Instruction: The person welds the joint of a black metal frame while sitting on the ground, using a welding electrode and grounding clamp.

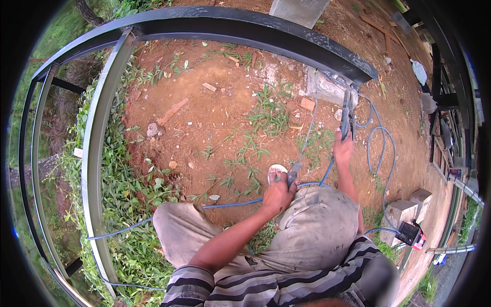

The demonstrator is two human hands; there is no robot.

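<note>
My right hand [343, 148] is closed round a dark clamp [348, 115] with long jaws. The jaws point up toward the right end of a black steel beam [245, 25]; I cannot tell whether they touch it. Above my right knee, my left hand [279, 190] grips a slim grey rod [308, 128], thicker near the fingers. Its far tip reaches up near the beam's lower edge. A white rounded thing [277, 169] shows just beyond my left fingers. Blue cable [232, 205] passes by my left hand, and one stretch rises toward my right hand.
A concrete block [332, 88] lies beneath the beam's right end. Pale steel posts [102, 123] and leafy plants [133, 215] border the left. At lower right, a black and red box [410, 234] with cable attached stands beside concrete blocks [400, 212]. Wood scraps [175, 111] litter the soil.
</note>
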